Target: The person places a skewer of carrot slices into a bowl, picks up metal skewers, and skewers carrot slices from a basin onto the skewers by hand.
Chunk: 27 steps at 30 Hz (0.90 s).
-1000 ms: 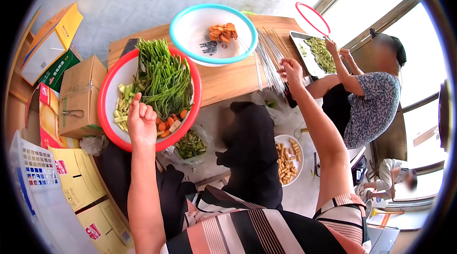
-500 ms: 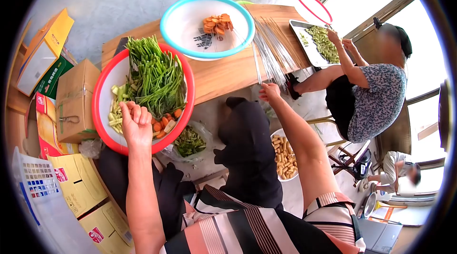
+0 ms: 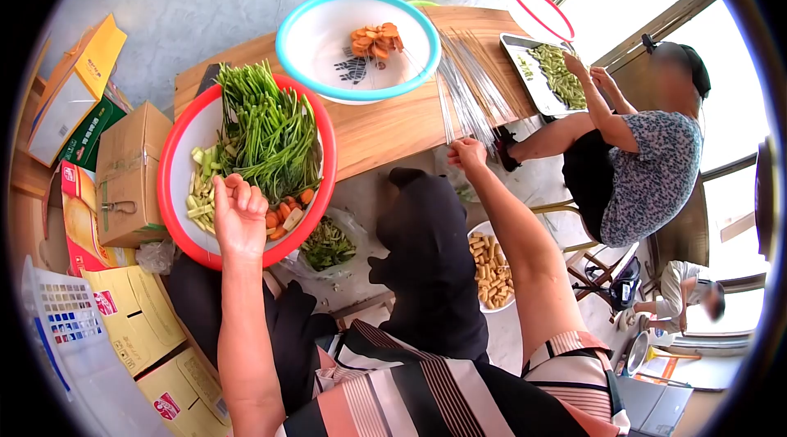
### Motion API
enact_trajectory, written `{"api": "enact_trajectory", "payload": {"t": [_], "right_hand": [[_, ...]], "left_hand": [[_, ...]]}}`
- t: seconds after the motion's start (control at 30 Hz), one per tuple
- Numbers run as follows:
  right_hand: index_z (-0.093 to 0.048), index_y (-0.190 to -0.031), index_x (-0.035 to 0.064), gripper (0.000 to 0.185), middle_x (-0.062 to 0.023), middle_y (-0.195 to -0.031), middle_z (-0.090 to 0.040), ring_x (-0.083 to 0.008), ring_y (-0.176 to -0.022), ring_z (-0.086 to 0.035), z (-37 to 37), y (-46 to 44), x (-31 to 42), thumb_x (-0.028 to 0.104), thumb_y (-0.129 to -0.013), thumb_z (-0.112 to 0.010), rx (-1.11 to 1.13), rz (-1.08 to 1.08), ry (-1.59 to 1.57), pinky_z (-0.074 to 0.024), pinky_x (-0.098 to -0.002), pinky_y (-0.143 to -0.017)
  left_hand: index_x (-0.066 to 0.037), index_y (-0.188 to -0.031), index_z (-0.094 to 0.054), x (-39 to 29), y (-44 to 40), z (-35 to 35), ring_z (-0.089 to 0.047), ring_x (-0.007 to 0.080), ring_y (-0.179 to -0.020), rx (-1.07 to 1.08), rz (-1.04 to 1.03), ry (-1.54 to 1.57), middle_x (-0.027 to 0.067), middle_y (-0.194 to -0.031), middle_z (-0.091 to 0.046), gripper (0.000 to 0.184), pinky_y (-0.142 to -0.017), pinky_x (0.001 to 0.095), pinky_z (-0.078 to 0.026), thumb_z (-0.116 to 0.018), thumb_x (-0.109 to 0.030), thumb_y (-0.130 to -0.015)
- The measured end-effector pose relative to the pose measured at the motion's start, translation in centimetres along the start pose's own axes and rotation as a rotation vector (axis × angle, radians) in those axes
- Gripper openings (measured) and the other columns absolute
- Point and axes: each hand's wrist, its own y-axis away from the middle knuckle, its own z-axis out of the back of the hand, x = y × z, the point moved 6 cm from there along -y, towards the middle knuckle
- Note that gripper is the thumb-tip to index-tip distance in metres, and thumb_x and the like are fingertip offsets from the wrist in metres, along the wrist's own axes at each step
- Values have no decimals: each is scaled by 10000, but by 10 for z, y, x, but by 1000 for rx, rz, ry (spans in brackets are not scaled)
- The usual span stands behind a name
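My left hand (image 3: 239, 211) is raised over the near side of a red-rimmed basin (image 3: 170, 183), its fingers loosely curled and the thumb apart; nothing shows in it. In the basin are a bundle of green stalks (image 3: 266, 129), pale green cut pieces (image 3: 202, 191) and orange carrot pieces (image 3: 283, 214). My right hand (image 3: 469, 157) is at the table's near edge, fingers pinched at the near ends of thin metal skewers (image 3: 467, 101). The fingertips partly hide what they grip. A blue-rimmed basin (image 3: 320, 35) with orange slices (image 3: 376, 41) stands on the table beside the skewers.
To the right, a co-worker (image 3: 652, 146) handles green pieces over a metal tray (image 3: 525, 76). Below my right arm is a bowl of tan pieces (image 3: 492, 273). A bag of greens (image 3: 328, 248) lies beneath the basin. Cardboard boxes (image 3: 135, 170) and a white crate (image 3: 70, 314) stand left.
My left hand has turned slightly and moved a little right, its curled fingers loosening. The right hand has shifted slightly along the skewer ends.
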Motion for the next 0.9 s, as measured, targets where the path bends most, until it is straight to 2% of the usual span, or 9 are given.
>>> {"api": "enact_trajectory", "payload": {"t": [0.1, 0.27, 0.4, 0.5, 0.57, 0.6, 0.63, 0.73, 0.9], "right_hand": [[-620, -819, 73, 165, -49, -704, -655, -138, -489, -603, 5, 6, 7, 230, -858, -591, 58, 25, -9, -410, -262, -418], [-626, -830, 77, 185, -28, -671, -641, -121, -474, -571, 8, 29, 23, 244, -893, -576, 282, -62, -407, -412, -254, -418], [-627, -839, 78, 196, -34, -678, -649, -120, -486, -573, 13, 36, 33, 252, -907, -569, 315, -55, -422, -406, -257, -412], [-626, -839, 74, 203, -37, -669, -648, -121, -470, -565, 11, 34, 40, 255, -904, -562, 247, 20, -239, -398, -259, -401], [-640, -794, 44, 143, -77, -652, -660, -133, -474, -588, 8, 32, 40, 163, -823, -567, 173, 52, -147, -394, -241, -398], [-624, -787, 51, 211, -62, -641, -641, -123, -431, -542, 6, 29, 39, 232, -877, -563, 119, 53, -71, -384, -250, -367], [-624, -787, 51, 211, -62, -641, -641, -123, -431, -542, 2, 27, 38, 232, -877, -563, 124, 53, -70, -384, -250, -367], [-635, -757, 18, 197, -77, -620, -636, -129, -452, -561, 6, 28, 44, 173, -837, -544, 71, 197, 74, -463, -266, -425], [-659, -761, 4, 202, -78, -624, -643, -122, -477, -580, 16, 42, 59, 169, -818, -556, 16, 270, 288, -469, -261, -449]], "left_hand": [[-79, -875, -581, 1, 0, 1, -343, 102, -531, -6, -3, 3, -20, -574, -342, 344, -493, 236, -306, -413, -354, -994], [-82, -890, -586, 2, -1, 5, -357, 100, -543, 1, -6, 12, -21, -587, -366, 336, -501, 238, -314, -421, -357, -990], [-92, -873, -572, 3, 0, 7, -357, 100, -545, -8, -15, 7, -28, -579, -378, 339, -510, 249, -305, -432, -380, -983], [-93, -869, -570, 4, 0, 13, -359, 101, -544, -42, -8, 8, -30, -579, -378, 343, -512, 251, -310, -438, -389, -979], [-94, -866, -568, 3, 0, 17, -361, 102, -544, -63, -19, 1, -31, -580, -378, 343, -514, 252, -314, -440, -392, -978], [-94, -867, -568, 2, 1, 19, -361, 102, -545, -70, -24, -2, -31, -581, -379, 342, -515, 252, -314, -439, -391, -979], [-94, -868, -568, 2, 1, 21, -362, 102, -547, -78, -27, -6, -30, -583, -380, 341, -515, 251, -315, -438, -390, -979], [-93, -872, -567, 0, -1, 23, -363, 105, -553, -67, -29, -3, -28, -591, -386, 339, -516, 252, -314, -437, -386, -980], [-91, -875, -568, 3, -3, 18, -364, 106, -560, -36, -16, 3, -24, -595, -388, 337, -518, 252, -313, -434, -381, -982]]}}
